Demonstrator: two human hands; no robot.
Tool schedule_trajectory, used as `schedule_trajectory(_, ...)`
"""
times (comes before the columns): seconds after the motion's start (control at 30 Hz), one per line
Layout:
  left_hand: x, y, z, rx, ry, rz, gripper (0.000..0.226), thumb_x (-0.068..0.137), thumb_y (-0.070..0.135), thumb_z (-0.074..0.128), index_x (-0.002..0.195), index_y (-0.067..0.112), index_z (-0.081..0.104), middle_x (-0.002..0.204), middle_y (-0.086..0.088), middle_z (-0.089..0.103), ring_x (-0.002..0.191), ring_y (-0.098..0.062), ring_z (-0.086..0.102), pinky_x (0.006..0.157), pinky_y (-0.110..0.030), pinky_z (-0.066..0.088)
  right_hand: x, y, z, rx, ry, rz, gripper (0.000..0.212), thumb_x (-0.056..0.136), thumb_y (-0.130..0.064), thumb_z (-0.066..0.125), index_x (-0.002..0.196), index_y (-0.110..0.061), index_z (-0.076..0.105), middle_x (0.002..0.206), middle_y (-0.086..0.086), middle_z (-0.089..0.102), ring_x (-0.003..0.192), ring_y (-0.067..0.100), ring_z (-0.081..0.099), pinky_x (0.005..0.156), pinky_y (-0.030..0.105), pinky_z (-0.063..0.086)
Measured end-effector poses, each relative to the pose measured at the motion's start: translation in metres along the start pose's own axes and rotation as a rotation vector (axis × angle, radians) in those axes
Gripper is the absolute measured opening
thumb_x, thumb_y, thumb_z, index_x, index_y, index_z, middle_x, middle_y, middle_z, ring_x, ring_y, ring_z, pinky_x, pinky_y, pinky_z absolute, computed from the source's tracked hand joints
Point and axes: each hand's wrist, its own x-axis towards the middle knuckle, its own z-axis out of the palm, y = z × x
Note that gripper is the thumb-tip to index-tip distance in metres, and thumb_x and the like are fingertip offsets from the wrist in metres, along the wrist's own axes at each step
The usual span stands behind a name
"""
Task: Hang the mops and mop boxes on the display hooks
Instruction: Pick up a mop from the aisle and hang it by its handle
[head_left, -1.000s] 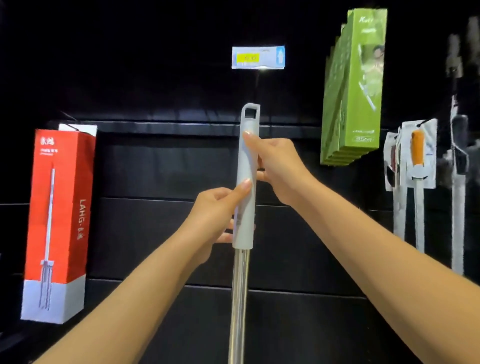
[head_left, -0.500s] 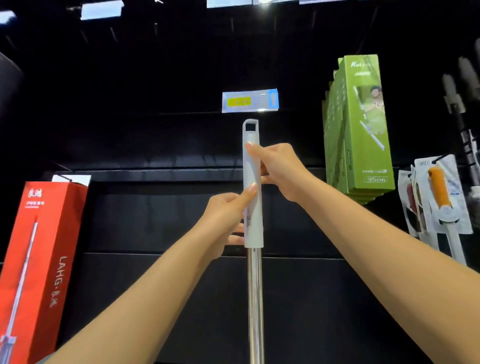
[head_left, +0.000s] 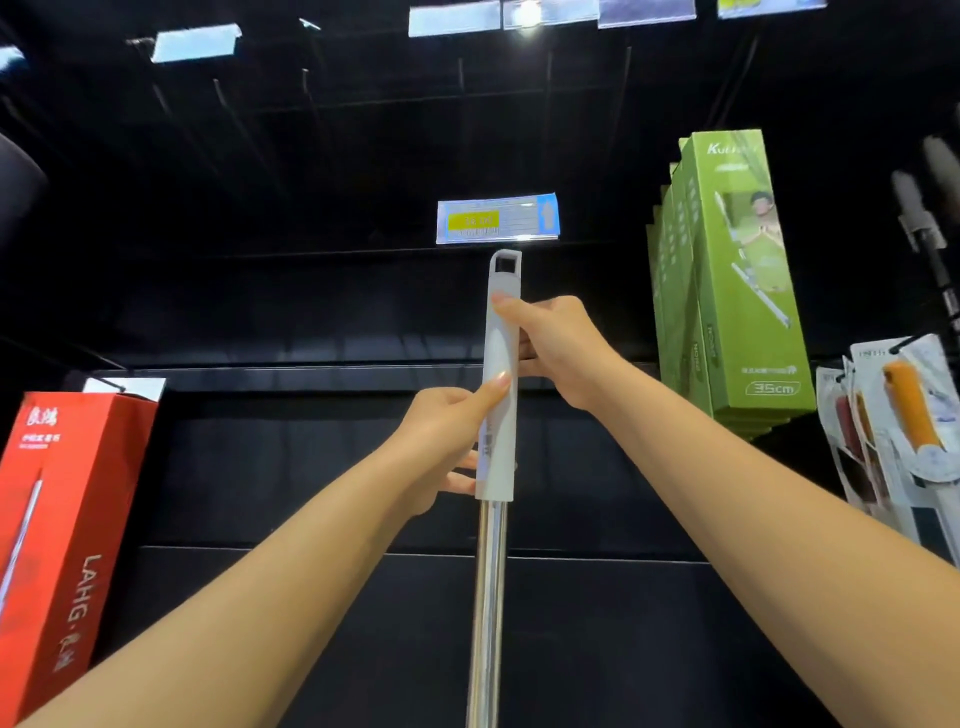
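Both hands gripped the mop (head_left: 500, 395) upright: left hand (head_left: 441, 447) low, right hand (head_left: 558, 348) higher. Its loop (head_left: 505, 265) sat just under the price tag (head_left: 497, 219); the dark hook was hard to see, so the loop could miss.

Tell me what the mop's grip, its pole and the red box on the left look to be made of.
Grip: likely matte plastic, pale grey-white, moulded with a hanging hole at the top, no glare.
Pole: looks like polished metal, perhaps steel, silvery with bright streaks along it.
Red box: apparently printed cardboard, with flat faces, crisp folded edges and a slight sheen.
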Motion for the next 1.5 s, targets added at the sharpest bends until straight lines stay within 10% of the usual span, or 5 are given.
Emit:
schedule_trajectory(1.1,0.149,-0.137,0.061,-0.072,0.003,-0.128,0.035,0.097,0.048,0.048,0.103,0.014,0.053,0.107,-0.015,0.062,0.099,-0.034,0.066,0.085,-0.052,0.057,0.093,0.198,0.014,-0.037,0.064,0.320,0.047,0.093,-0.036,0.062,0.121,0.000,0.052,0.108,0.015,0.066,0.086,0.026,0.070,0.065,0.031,0.058)
schedule_trajectory(1.5,0.177,-0.167,0.067,-0.090,0.018,-0.107,0.031,0.096,0.050,0.049,0.101,0.021,0.055,0.110,-0.014,0.065,0.100,-0.032,0.066,0.088,-0.052,0.056,0.106,0.225,0.015,-0.089,0.099,0.288,0.031,0.091,-0.038,0.065,0.093,-0.010,0.052,0.088,0.007,0.062,0.074,0.020,0.067,0.074,0.036,0.059)
